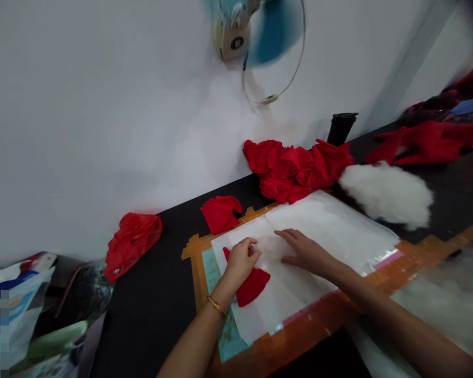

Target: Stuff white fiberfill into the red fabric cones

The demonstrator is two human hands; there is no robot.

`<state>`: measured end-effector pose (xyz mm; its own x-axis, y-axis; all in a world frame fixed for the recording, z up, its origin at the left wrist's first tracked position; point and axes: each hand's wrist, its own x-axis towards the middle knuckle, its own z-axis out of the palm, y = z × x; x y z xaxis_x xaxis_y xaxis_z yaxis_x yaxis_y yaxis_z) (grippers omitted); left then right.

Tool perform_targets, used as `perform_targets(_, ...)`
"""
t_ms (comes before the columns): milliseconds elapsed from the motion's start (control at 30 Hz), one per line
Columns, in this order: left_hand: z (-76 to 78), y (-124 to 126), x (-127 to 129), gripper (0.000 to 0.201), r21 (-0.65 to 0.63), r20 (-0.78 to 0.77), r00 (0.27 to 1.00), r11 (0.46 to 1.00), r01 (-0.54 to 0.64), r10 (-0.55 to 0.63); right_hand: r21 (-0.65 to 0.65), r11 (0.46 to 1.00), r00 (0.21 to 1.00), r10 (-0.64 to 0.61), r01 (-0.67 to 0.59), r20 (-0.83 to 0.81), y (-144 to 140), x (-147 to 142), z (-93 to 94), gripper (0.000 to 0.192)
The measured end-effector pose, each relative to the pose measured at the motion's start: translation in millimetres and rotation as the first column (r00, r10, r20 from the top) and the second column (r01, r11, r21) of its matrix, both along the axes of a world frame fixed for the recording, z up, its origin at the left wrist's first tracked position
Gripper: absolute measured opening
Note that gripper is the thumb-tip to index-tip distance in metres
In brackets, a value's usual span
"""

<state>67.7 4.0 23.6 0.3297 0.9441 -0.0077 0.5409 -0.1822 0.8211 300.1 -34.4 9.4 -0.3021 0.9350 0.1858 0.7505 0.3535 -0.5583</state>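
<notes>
My left hand (pixel 242 258) is over a small red fabric piece (pixel 253 287) with a curved edge, and it covers the middle of that piece. Its fingers are curled in toward the thumb; whatever they hold, if anything, is hidden. To the right, my right hand (pixel 305 253) hovers over the white sheet (pixel 339 226), thumb and fingers apart, nothing in it. The red piece lies on the left part of this sheet.
Behind the sheet lie a small red fabric stack (pixel 219 214) and a large red fabric heap (pixel 291 170). White stuffing (pixel 388 193) is at the right, near a black container (pixel 341 128). A red plastic bag (pixel 132 242) lies left. Orange tape (pixel 299 333) borders the sheet.
</notes>
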Motion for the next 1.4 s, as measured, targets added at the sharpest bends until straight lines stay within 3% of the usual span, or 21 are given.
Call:
perform_targets(67, -9.7, -1.7, 8.7, 0.035, -0.058, 0.044, 0.999, 0.998, -0.025, 0.028, -0.052, 0.999, 0.998, -0.011, 0.008, -0.058, 0.6, -9.5, -7.8, 0.067)
perform_targets(167, -21.5, -3.2, 22.9, 0.045, -0.15, 0.128, 0.99, 0.988, -0.034, 0.054, -0.051, 0.998, 0.99, 0.032, -0.04, -0.14, 0.6, -21.2, -10.8, 0.075)
perform_targets(267, -25.8, -3.7, 27.0, 0.049, -0.201, 0.183, 0.982, 0.98, -0.015, 0.053, -0.036, 0.999, 0.996, 0.009, -0.012, -0.088, 1.0, -28.9, -9.3, 0.083)
perform_targets(367, -19.2, -3.0, 17.3, 0.049, -0.205, 0.186, 0.982, 0.979, 0.0, 0.039, -0.055, 0.993, 0.995, -0.104, 0.104, 0.004, 2.9, -30.6, -10.0, 0.058)
perform_targets(433, -10.4, -1.8, 8.0, 0.057, -0.126, 0.147, 0.988, 0.992, -0.026, 0.045, -0.059, 0.989, 0.991, -0.136, 0.137, 0.016, 5.3, -28.3, -12.0, 0.047)
perform_targets(500, -1.9, -1.4, 1.9, 0.071, 0.062, 0.058, 0.998, 0.998, -0.021, 0.017, -0.061, 0.99, 0.991, -0.131, 0.131, 0.0, 8.1, -26.1, -13.9, 0.044)
perform_targets(600, 2.6, -3.9, 5.0, 0.08, 0.264, -0.111, 0.984, 0.95, 0.167, -0.142, -0.07, 0.992, 0.993, -0.109, 0.106, -0.041, 10.8, -27.4, -14.4, 0.043)
perform_targets(700, -2.2, -9.3, 17.5, 0.076, 0.24, -0.174, 0.948, 0.922, 0.303, -0.267, -0.073, 0.995, 0.994, -0.067, 0.06, -0.092, 8.9, -26.9, -11.7, 0.049)
perform_targets(867, -4.0, -13.4, 26.5, 0.064, 0.245, -0.219, 0.947, 0.926, 0.288, -0.237, -0.049, 0.998, 0.967, -0.056, 0.045, -0.249, -3.0, 10.3, -8.5, 0.074)
perform_targets(967, 1.7, -11.9, 31.0, 0.069, 0.251, -0.234, 0.942, 0.922, 0.296, -0.239, -0.118, 0.985, 0.965, -0.151, 0.128, -0.214, -6.9, 29.6, -11.2, 0.063)
perform_targets(1033, 5.1, -10.6, 38.3, 0.067, 0.26, -0.249, 0.939, 0.918, 0.3, -0.237, -0.112, 0.984, 0.969, -0.158, 0.138, -0.191, -6.2, 28.0, -14.0, 0.052)
perform_targets(1200, 4.3, -4.8, 55.5, 0.014, 0.235, -0.383, 0.876, 0.887, 0.397, -0.291, -0.088, 0.984, 0.971, -0.17, 0.157, -0.168, -1.8, 7.9, -16.1, 0.013)
perform_targets(1300, 0.0, -0.9, 56.0, 0.013, 0.22, -0.405, 0.868, 0.891, 0.398, -0.288, -0.08, 0.975, 0.961, -0.219, 0.208, -0.168, 0.3, 26.2, -15.5, 0.014)
perform_targets(1400, -0.7, 0.1, 52.2, 0.014, 0.222, -0.4, 0.879, 0.902, 0.369, -0.261, 0.005, 0.944, 0.935, -0.327, 0.331, -0.133, 5.5, 71.2, -18.4, 0.022)
